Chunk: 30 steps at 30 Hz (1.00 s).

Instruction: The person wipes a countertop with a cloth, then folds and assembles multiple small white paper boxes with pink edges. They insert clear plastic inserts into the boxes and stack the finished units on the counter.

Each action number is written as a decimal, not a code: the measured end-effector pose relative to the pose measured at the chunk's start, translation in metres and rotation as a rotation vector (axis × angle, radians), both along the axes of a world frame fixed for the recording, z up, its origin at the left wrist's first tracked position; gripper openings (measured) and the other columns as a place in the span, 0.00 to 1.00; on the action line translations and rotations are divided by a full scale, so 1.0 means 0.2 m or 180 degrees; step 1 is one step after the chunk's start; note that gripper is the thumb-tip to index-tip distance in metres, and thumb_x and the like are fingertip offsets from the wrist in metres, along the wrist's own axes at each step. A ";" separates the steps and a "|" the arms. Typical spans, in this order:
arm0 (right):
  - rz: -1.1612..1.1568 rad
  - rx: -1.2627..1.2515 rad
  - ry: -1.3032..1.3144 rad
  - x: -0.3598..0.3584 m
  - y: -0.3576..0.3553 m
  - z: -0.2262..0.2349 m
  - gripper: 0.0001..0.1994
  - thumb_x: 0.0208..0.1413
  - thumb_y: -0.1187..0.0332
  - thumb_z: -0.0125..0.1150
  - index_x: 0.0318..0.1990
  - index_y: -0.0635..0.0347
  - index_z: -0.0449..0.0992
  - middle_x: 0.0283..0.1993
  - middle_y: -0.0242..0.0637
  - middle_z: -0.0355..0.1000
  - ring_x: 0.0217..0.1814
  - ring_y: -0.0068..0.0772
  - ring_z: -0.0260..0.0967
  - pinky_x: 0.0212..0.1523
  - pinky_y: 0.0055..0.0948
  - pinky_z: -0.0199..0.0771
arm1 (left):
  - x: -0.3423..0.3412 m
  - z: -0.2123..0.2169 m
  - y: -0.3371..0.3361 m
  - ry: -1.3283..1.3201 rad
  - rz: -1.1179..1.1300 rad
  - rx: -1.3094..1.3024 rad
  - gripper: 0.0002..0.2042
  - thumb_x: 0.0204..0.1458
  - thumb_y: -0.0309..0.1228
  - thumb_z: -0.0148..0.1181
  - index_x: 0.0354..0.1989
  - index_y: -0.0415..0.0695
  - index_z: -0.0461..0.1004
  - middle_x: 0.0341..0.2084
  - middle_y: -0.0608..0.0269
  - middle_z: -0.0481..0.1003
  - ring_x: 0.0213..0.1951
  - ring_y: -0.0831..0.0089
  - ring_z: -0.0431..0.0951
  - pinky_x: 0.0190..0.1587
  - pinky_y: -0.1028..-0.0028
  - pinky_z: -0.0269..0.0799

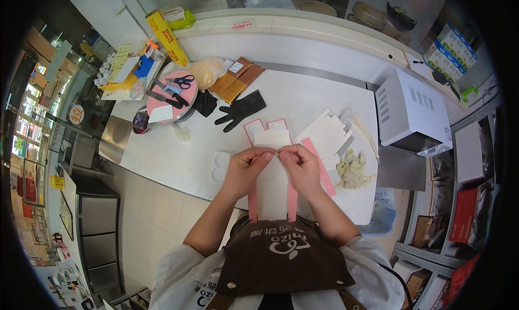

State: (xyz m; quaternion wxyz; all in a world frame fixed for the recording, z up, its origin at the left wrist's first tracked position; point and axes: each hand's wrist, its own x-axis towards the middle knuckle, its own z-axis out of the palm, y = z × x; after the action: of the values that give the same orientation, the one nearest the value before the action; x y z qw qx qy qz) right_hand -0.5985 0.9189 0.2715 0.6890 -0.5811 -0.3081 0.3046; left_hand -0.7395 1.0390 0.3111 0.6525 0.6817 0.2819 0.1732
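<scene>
A pink and white folding cardboard box [273, 188] lies on the table right in front of me, its pale inner side up and pink strips along both long sides. My left hand [247, 169] and my right hand [303, 168] meet over its upper part. Both are closed, thumbs and fingertips pinching its white cardboard close together at the middle. The exact fold between the fingertips is hidden. Beyond them, pink-edged flaps with pale round shapes [277, 125] stick out. Flat white cardboard pieces [323, 134] and a pink strip [319, 166] lie to the right.
A black glove [240, 111] lies beyond my hands. Left of it stands a pink turntable [172, 96] with scissors [185, 81] and knives. A crumpled cream-coloured cloth or glove [354, 170] rests at the right, near a white microwave-like appliance [413, 112]. A white piece with round recesses [220, 166] lies left.
</scene>
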 end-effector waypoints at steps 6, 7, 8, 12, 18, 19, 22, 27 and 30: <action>-0.0092 -0.0175 0.0105 -0.03 -0.07 -0.12 0.07 0.65 0.70 0.66 0.44 0.65 0.80 0.25 0.18 0.68 0.25 0.07 0.55 0.25 0.15 0.54 | -0.08 -0.08 -0.03 -0.0328 -0.0303 -0.0284 0.12 0.67 0.31 0.60 0.53 0.40 0.82 0.42 0.66 0.83 0.43 0.82 0.77 0.47 0.79 0.73; -0.0082 -0.0194 0.0142 -0.05 -0.09 -0.13 0.07 0.65 0.70 0.66 0.44 0.65 0.80 0.25 0.18 0.68 0.26 0.07 0.56 0.26 0.15 0.54 | -0.09 -0.11 -0.04 -0.0303 -0.0288 -0.0395 0.12 0.67 0.30 0.59 0.53 0.40 0.81 0.43 0.66 0.83 0.43 0.81 0.77 0.48 0.79 0.73; -0.0070 -0.0213 0.0179 -0.07 -0.10 -0.14 0.07 0.65 0.70 0.66 0.44 0.65 0.80 0.26 0.19 0.69 0.26 0.07 0.57 0.26 0.15 0.55 | -0.09 -0.14 -0.04 -0.0280 -0.0272 -0.0504 0.12 0.67 0.30 0.59 0.53 0.40 0.81 0.44 0.65 0.83 0.44 0.81 0.78 0.48 0.78 0.73; -0.0255 -0.0239 -0.0232 -0.08 -0.07 -0.11 0.06 0.65 0.70 0.66 0.43 0.64 0.80 0.28 0.20 0.71 0.28 0.08 0.60 0.28 0.14 0.59 | -0.07 -0.18 -0.05 -0.0276 -0.0044 -0.0285 0.11 0.66 0.29 0.59 0.51 0.38 0.81 0.42 0.66 0.82 0.42 0.81 0.77 0.46 0.78 0.74; -0.0399 0.0072 -0.0035 -0.07 -0.07 -0.09 0.05 0.66 0.72 0.65 0.43 0.63 0.78 0.37 0.28 0.76 0.35 0.12 0.65 0.37 0.16 0.65 | -0.02 -0.22 -0.08 -0.0420 0.0275 -0.0353 0.08 0.66 0.29 0.62 0.44 0.36 0.80 0.35 0.70 0.80 0.37 0.86 0.74 0.41 0.81 0.72; -0.0365 0.0046 0.0138 -0.08 -0.09 -0.09 0.05 0.65 0.72 0.65 0.41 0.62 0.75 0.39 0.30 0.76 0.38 0.12 0.66 0.40 0.16 0.66 | -0.03 -0.21 -0.09 -0.0299 0.0253 -0.0312 0.08 0.66 0.29 0.62 0.44 0.36 0.80 0.34 0.71 0.80 0.37 0.87 0.74 0.40 0.81 0.71; -0.0470 0.0171 0.0063 -0.11 -0.08 -0.07 0.07 0.65 0.70 0.66 0.37 0.60 0.74 0.33 0.24 0.73 0.34 0.11 0.64 0.37 0.15 0.64 | -0.03 -0.19 -0.11 -0.0219 0.0308 -0.0190 0.08 0.64 0.30 0.64 0.41 0.36 0.80 0.29 0.71 0.78 0.32 0.86 0.72 0.36 0.81 0.70; -0.0151 -0.0029 0.0018 -0.04 -0.11 -0.09 0.08 0.64 0.70 0.67 0.36 0.60 0.74 0.29 0.21 0.71 0.29 0.09 0.60 0.32 0.15 0.61 | -0.03 -0.15 -0.11 0.0093 0.0117 -0.0055 0.08 0.65 0.29 0.63 0.43 0.36 0.80 0.32 0.72 0.78 0.35 0.87 0.73 0.38 0.82 0.71; 0.0074 -0.0176 0.0042 -0.01 -0.11 -0.04 0.07 0.64 0.70 0.68 0.37 0.61 0.76 0.28 0.20 0.70 0.28 0.08 0.59 0.30 0.14 0.60 | -0.04 -0.19 -0.10 -0.0030 0.0091 -0.0197 0.08 0.65 0.28 0.63 0.45 0.36 0.79 0.32 0.71 0.78 0.35 0.87 0.72 0.38 0.81 0.71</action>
State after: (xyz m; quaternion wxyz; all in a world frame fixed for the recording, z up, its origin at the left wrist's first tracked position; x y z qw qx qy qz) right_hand -0.6007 0.8976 0.2630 0.6711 -0.5942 -0.3017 0.3249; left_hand -0.7470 1.0185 0.2739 0.6721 0.6563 0.2938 0.1769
